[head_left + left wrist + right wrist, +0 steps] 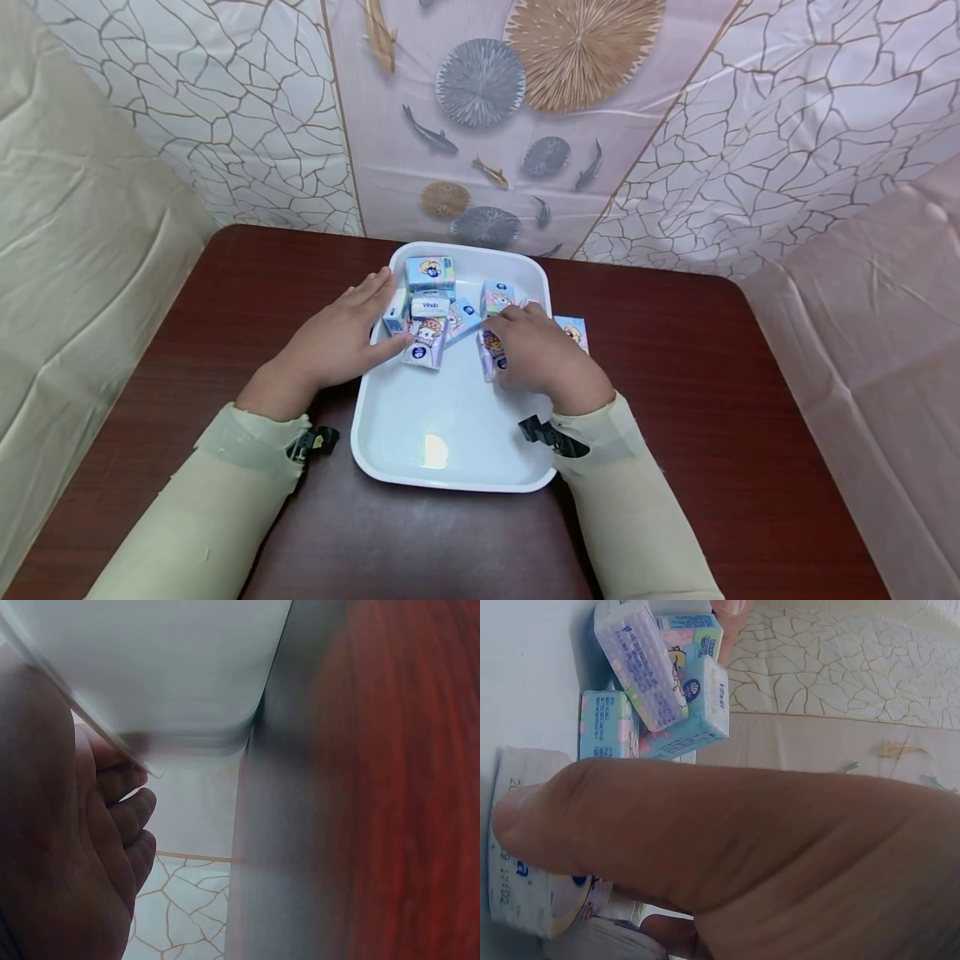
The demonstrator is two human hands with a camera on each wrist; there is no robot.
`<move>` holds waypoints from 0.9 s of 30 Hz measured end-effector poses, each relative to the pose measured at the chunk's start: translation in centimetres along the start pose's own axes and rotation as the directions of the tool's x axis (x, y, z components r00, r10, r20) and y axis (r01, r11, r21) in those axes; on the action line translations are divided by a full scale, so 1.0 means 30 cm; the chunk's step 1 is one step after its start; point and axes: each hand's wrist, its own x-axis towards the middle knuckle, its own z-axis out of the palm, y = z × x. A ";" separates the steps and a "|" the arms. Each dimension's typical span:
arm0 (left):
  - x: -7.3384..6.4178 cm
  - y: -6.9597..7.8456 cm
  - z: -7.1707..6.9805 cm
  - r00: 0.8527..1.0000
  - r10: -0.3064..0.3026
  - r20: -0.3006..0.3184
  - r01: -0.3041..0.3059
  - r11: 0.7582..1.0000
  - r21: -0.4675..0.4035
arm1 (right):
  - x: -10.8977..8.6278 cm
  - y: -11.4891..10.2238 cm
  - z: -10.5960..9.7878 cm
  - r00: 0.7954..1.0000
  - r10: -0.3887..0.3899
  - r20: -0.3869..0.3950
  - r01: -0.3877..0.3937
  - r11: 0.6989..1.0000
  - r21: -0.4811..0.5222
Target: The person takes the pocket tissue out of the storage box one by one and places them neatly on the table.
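A white tray point(450, 425) holds several small tissue packs in blue and purple wrappers. My left hand point(333, 337) lies along its left rim, fingers extended and thumb reaching over the rim beside a purple tissue pack point(424, 343). From the left wrist view, the hand's fingers point(131, 817) show against the outside of the tray. My right hand point(540, 350) grips another purple tissue pack point(489, 357) in the tray's right half. In the right wrist view its thumb point(547, 814) presses the end of this pack point(525, 900); the fingers are mostly hidden.
A blue tissue pack point(431, 272) stands at the tray's back left, and another pack point(498, 296) behind my right hand. One more pack point(573, 332) shows beyond the tray's right rim. Patterned cloth point(480, 167) hangs behind the dark wooden table point(697, 417).
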 end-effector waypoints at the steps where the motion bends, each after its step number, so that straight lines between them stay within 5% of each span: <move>1: 0.000 -0.001 0.001 1.000 0.000 -0.001 0.000 1.000 0.000 | 0.000 0.000 0.000 1.000 -0.001 0.001 0.001 1.000 -0.003; 27: 0.004 -0.004 0.004 1.000 0.007 -0.008 -0.007 1.000 -0.002 | -0.008 -0.003 -0.017 1.000 -0.003 0.002 0.003 0.999 0.037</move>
